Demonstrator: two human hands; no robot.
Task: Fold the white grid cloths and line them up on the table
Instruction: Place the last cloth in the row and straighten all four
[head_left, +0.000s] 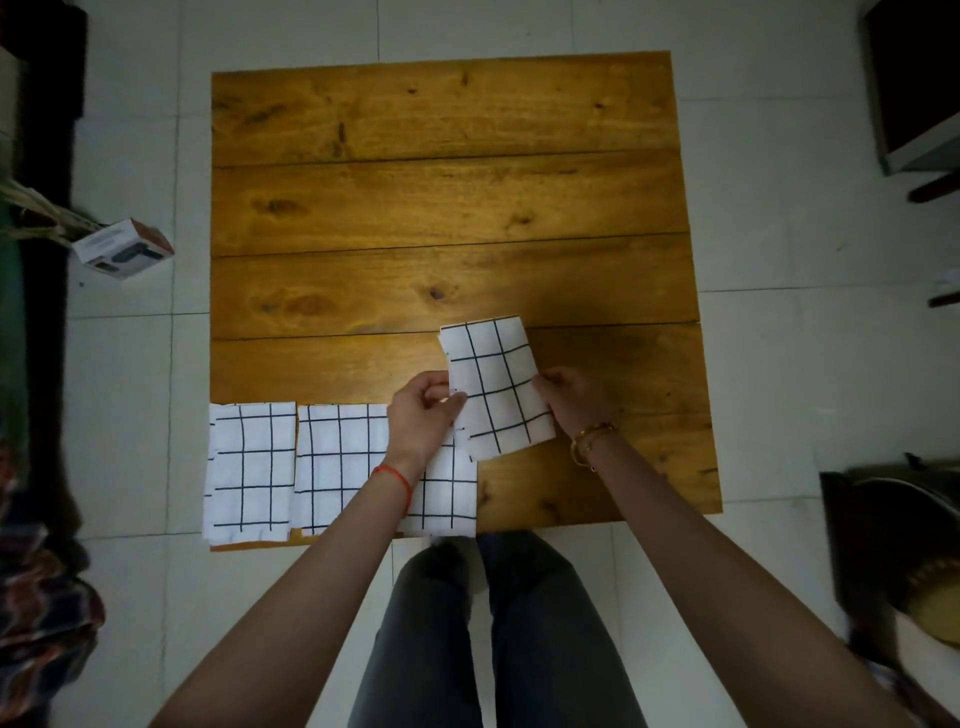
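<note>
Three folded white grid cloths lie in a row along the near edge of the wooden table (447, 208): one at the left corner (252, 467), one beside it (337, 462), and a third (447, 493) partly under my left forearm. A fourth folded grid cloth (496, 387) is held just above the table, tilted, right of the row. My left hand (423, 418) pinches its left edge and my right hand (569, 397) grips its right edge.
A small cardboard box (124, 249) lies on the tiled floor left of the table. Dark furniture (914, 88) stands at the upper right, and a round object (930, 597) at the lower right. Patterned fabric (41, 597) lies at the lower left.
</note>
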